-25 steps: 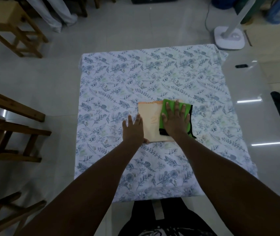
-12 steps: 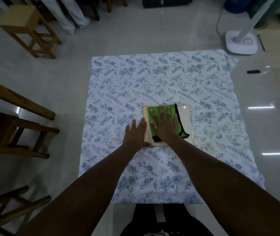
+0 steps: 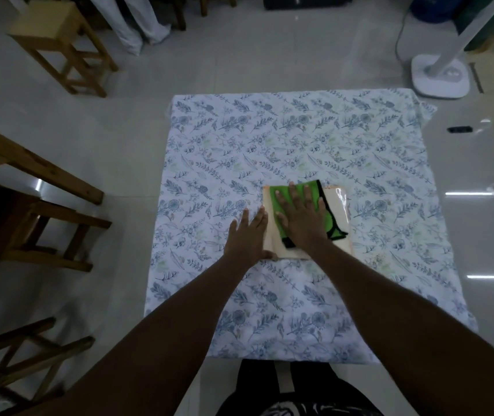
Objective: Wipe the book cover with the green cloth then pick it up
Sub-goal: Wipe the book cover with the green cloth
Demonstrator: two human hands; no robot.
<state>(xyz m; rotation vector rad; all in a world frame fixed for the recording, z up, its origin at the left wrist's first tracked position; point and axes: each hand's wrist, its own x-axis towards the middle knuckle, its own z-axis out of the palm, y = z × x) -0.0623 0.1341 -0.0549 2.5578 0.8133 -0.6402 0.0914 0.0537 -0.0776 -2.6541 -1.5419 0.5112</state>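
A cream-coloured book point(image 3: 337, 214) lies flat on the floral tablecloth point(image 3: 284, 139), a little right of the table's middle. The green cloth point(image 3: 281, 192) with black edging is spread over the book's left half. My right hand point(image 3: 298, 216) presses flat on the cloth, fingers spread and pointing away from me. Beside it, my left hand point(image 3: 247, 235) lies flat against the book's left edge, its thumb touching the near left corner. The right strip of the cover is bare and glossy.
Wooden stools and a bench point(image 3: 29, 187) stand on the tiled floor to the left, another stool point(image 3: 56, 46) at the far left. A white fan base point(image 3: 439, 76) sits beyond the table's far right corner. A small dark object point(image 3: 459, 129) lies on the floor at right.
My right hand has slid the green cloth from the book's right side over to its left half, uncovering the right strip. My left hand has stayed at the book's left edge.
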